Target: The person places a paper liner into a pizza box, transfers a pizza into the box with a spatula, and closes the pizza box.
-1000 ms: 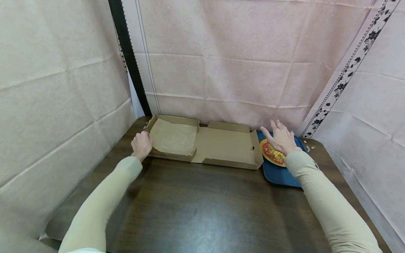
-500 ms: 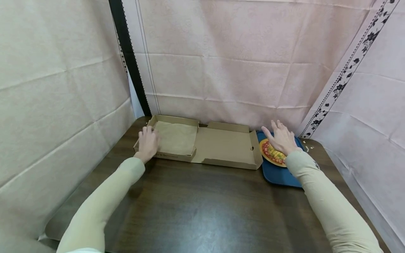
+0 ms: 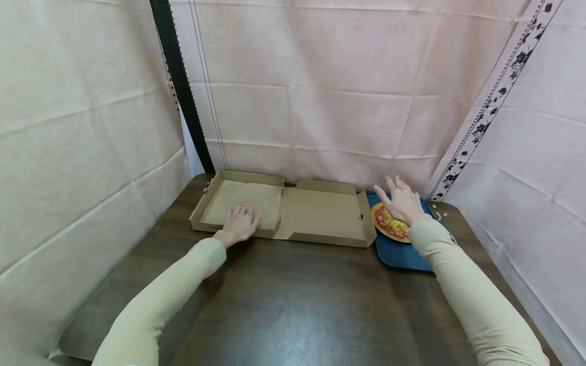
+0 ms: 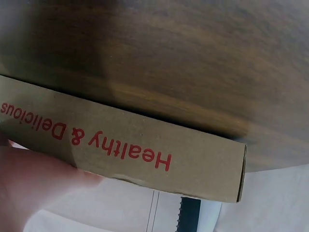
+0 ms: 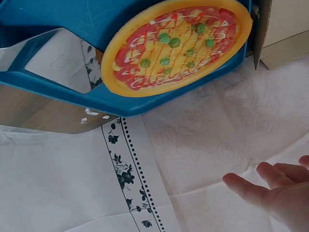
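Observation:
An open cardboard pizza box (image 3: pixel 327 213) lies along the back of the table, its base at left and its lid folded out to the right. A sheet of tan paper (image 3: pixel 256 195) lines the base. My left hand (image 3: pixel 240 221) is over the base's front wall, fingers reaching above the paper; whether they touch it is hard to tell. In the left wrist view that wall (image 4: pixel 125 142) bears red lettering. At right, a pizza (image 5: pixel 174 50) with green and red toppings sits on a blue tray (image 3: pixel 403 256). My right hand (image 3: pixel 405 201) hovers above it, fingers spread, holding nothing.
A shiny, mirror-like flat object (image 5: pixel 60 60) lies on the tray beside the pizza. Small white scraps (image 3: pixel 439 214) are on the table right of the tray. Cloth hangings (image 3: pixel 297 101) stand close behind and at both sides of the dark wooden table (image 3: pixel 293 305).
My left hand has left the box's left side and moved right to its front wall, the fingers loosening. My right hand stays over the pizza. The view has shifted slightly.

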`<state>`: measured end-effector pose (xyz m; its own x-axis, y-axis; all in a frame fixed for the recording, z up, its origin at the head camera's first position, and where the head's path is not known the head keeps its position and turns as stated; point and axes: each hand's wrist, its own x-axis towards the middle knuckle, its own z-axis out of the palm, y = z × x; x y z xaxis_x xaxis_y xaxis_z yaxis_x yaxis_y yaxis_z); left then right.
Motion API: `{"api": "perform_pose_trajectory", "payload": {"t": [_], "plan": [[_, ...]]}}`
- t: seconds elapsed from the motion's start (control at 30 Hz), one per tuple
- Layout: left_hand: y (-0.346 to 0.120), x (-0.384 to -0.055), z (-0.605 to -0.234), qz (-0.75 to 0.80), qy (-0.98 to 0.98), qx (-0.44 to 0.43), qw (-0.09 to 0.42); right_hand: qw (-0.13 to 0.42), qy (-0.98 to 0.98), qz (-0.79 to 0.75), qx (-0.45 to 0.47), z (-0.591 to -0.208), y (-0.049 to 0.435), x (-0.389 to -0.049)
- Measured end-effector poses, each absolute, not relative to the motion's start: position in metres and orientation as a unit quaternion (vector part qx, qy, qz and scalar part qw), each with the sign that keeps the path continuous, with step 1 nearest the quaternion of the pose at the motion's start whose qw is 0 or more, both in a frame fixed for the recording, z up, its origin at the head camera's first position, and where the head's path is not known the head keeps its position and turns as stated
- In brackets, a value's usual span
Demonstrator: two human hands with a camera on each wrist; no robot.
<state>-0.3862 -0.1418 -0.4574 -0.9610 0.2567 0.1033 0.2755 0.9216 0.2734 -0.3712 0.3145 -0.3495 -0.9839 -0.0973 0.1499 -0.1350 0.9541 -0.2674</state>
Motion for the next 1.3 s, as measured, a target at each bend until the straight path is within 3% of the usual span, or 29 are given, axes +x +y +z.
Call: {"api": "perform_pose_trajectory", "payload": {"t": [0.77,1.0,1.3], "plan": [[-0.143,-0.393,-0.453,-0.136,-0.98,-0.145,0.019,0.074,-0.989,0.12,0.047,-0.343,0.329,-0.362],[-0.087,-0.381,-0.428,-0.128,-0.969,-0.211,0.024,0.084,-0.988,0.115,0.052,-0.344,0.331,-0.364],[0.036,-0.359,-0.41,-0.074,-0.946,-0.315,0.018,0.097,-0.987,0.115,0.05,-0.338,0.335,-0.364]]}}
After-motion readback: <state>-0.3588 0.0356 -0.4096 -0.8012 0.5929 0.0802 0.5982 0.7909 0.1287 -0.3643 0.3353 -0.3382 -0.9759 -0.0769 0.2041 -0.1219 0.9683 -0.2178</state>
